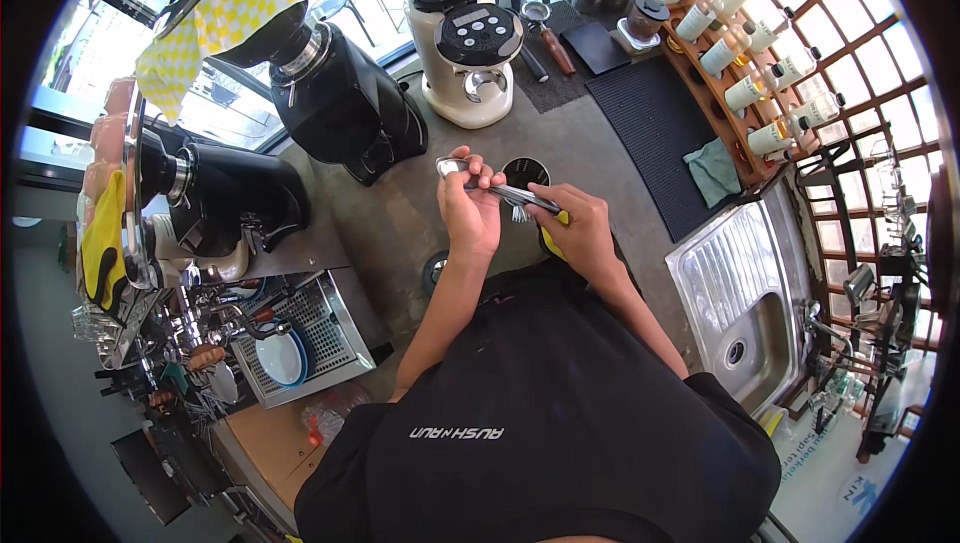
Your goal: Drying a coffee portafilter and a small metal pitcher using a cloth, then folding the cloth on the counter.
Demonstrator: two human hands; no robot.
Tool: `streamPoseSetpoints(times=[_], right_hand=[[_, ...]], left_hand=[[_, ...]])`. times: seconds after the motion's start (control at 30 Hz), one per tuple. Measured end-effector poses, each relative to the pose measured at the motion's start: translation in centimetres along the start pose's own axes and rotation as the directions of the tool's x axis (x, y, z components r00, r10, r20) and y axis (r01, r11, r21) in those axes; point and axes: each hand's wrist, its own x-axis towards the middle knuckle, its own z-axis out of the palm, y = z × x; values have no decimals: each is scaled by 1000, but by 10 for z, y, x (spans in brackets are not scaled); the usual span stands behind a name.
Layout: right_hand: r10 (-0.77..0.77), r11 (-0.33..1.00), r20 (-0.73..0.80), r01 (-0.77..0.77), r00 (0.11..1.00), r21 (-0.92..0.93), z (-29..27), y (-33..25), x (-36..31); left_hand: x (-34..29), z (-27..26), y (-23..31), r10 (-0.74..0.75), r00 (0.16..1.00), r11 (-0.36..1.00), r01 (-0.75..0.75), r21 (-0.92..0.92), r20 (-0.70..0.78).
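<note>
My left hand (470,208) closes around a shiny metal spoon (449,167), its rounded end showing past my fingers. My right hand (582,231) grips the dark-looking handle end, which slants down to the right between both hands. A bit of yellow cloth (551,242) shows under my right fingers; whether it is held or lies below, I cannot tell. Just beyond my hands a round dark container (524,174) stands on the grey counter (385,233). Thin metal pieces show under the handle, too small to name.
A cream coffee grinder (467,93) stands ahead, with black grinders (345,93) to the left. An espresso machine's drip tray (335,328) holds plates at lower left. Right lie a black mat (650,133), a green cloth (713,172), a bottle rack (705,83) and a steel sink (752,338).
</note>
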Motion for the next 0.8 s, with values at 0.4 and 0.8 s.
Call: streamPoseSetpoints(times=[0.4, 0.8], right_hand=[[132, 972, 151, -98, 980, -214, 6, -2, 2], [191, 972, 200, -157, 961, -173, 2, -2, 0]], left_hand=[[-7, 16, 4, 35, 999, 995, -31, 100, -36], [-4, 10, 7, 31, 997, 996, -24, 84, -77]])
